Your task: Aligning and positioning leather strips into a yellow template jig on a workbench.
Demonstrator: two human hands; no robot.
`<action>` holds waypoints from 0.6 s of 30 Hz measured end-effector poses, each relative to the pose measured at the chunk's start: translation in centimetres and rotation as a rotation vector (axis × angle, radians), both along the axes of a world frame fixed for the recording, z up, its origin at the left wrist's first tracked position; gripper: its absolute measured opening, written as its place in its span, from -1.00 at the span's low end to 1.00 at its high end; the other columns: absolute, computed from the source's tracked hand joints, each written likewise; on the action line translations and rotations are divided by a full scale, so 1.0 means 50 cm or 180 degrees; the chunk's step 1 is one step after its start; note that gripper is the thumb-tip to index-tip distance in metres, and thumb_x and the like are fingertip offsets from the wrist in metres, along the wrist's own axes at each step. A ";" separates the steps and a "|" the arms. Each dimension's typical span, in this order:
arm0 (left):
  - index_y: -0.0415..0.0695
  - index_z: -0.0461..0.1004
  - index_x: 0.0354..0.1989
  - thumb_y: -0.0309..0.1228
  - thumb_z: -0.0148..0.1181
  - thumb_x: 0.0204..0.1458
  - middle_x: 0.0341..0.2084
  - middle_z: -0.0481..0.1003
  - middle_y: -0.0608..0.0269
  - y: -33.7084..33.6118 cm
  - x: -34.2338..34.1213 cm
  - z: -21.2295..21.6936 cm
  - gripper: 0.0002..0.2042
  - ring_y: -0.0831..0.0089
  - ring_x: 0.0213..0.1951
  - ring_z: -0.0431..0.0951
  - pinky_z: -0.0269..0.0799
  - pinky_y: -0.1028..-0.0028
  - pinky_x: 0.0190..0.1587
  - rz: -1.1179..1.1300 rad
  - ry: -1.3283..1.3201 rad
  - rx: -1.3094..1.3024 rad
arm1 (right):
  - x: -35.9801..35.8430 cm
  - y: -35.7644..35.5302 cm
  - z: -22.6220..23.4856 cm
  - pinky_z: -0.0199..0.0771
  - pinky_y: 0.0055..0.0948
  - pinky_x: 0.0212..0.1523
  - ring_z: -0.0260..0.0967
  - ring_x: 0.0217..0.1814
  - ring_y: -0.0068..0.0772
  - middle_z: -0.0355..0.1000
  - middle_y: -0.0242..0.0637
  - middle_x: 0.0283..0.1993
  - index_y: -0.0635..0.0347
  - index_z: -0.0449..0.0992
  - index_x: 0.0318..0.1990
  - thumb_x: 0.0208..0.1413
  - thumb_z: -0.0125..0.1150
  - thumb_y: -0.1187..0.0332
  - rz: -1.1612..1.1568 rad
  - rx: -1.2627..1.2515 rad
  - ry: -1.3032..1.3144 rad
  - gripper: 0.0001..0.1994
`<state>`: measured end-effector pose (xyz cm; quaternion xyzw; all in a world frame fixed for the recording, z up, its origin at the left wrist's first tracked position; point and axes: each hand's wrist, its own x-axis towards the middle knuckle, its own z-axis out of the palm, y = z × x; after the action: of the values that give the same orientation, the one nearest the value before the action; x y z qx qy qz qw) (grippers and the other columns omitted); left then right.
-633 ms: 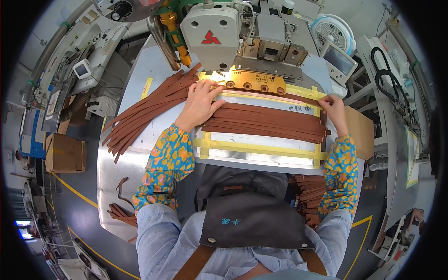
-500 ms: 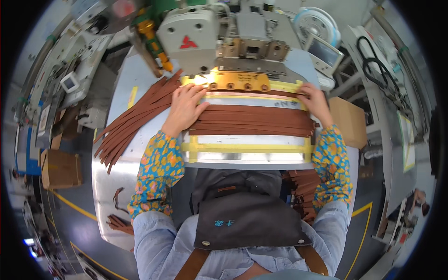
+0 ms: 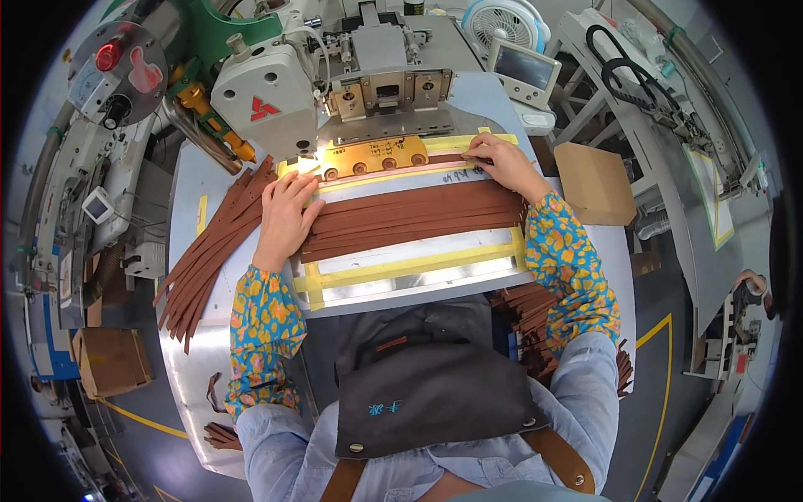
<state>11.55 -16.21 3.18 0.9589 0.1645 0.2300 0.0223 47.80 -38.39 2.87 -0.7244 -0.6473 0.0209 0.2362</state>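
A brown flat strip (image 3: 447, 159) lies along the lower edge of a yellow guide plate (image 3: 376, 157) beneath the sewing machine. My right hand (image 3: 508, 167) pinches this strip near its right end. Palm down, my left hand (image 3: 287, 216) rests at the plate's left end, fingers stretched out and touching the work there. Whatever lies under those fingertips is hidden. Just below the plate, a row of brown strips (image 3: 410, 219) is laid side by side between my hands. Left of my left hand, a fanned bundle of brown strips (image 3: 213, 248) hangs toward the table's left edge.
The white sewing machine head (image 3: 259, 88) stands at the back with its lamp lit. A fan (image 3: 504, 29) and a control screen (image 3: 523, 67) are at the back right. Cardboard boxes stand right (image 3: 595, 184) and lower left (image 3: 113, 360). More strips (image 3: 527, 314) hang by my lap.
The whole view has shifted and turned with my head. My right hand has slid a little left along the strip, closer to the plate. My left hand stays at the plate's left end.
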 end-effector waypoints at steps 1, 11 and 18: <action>-0.19 0.51 -0.02 -0.30 0.18 0.10 0.02 0.48 0.23 0.001 -0.007 0.001 -0.68 0.22 0.17 0.34 0.11 0.19 0.24 -0.0002 0.0008 0.0023 | -0.011 -0.003 0.010 0.47 -0.24 -0.16 0.46 -0.16 -0.15 0.44 -0.34 -0.14 0.11 0.62 -0.16 -0.01 0.28 0.51 -0.0002 0.0023 0.0008 -0.77; -0.20 0.31 0.19 -0.02 0.06 0.17 0.06 0.41 0.03 0.119 -0.189 -0.070 -0.44 0.05 0.10 0.38 0.21 0.01 0.14 0.2252 0.0078 0.1111 | -0.238 -0.022 0.062 0.56 -0.19 -0.10 0.50 -0.04 0.01 0.24 0.00 0.29 0.20 0.25 0.28 -0.15 0.39 -0.10 0.0602 -0.0869 -0.0578 -0.13; -0.19 0.26 0.25 0.06 -0.08 0.23 0.07 0.40 0.03 0.159 -0.206 -0.083 -0.40 0.06 0.12 0.36 0.22 -0.01 0.13 0.2400 0.0541 0.0787 | -0.217 0.010 0.011 0.54 -0.23 -0.23 0.51 -0.15 -0.10 0.38 -0.12 0.02 0.26 0.40 0.06 -0.13 0.39 -0.06 0.0749 -0.0172 -0.0534 -0.30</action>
<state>1.23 -8.24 -0.95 0.8424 0.4770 0.1600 -0.1929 36.95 -37.91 3.44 -0.6489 -0.7444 0.0052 0.1576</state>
